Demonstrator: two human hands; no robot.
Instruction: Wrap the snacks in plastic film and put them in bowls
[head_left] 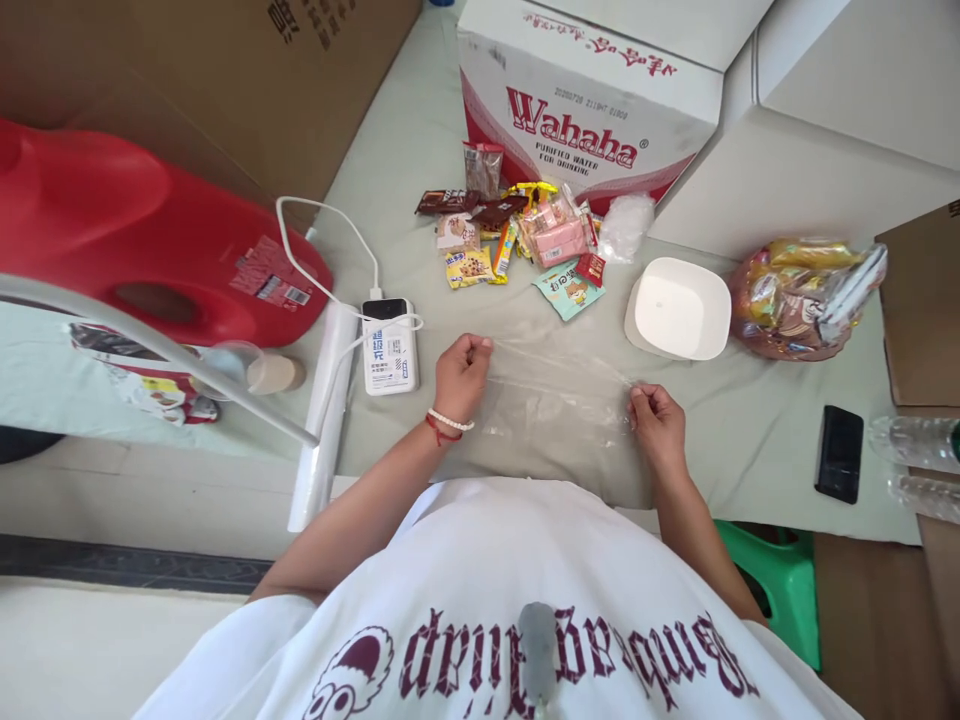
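From my head camera, looking down, I have the clear plastic (555, 400) drawn out between my two hands, low over the table cloth (750, 440); film or bag, I can't tell. My left hand (461, 378) pinches its far left corner, fingers curled in against the thumb, and my right hand (658, 425) nips the right edge the same way. Creases run across toward the right pinch, so I think an even, gentle pull on both sides would serve best, with just the fingertips on the edge. Ahead of my hands lies the teal packet (570, 290), beyond my right hand the white tub (636, 322), and left of my left hand the power bank (390, 365).
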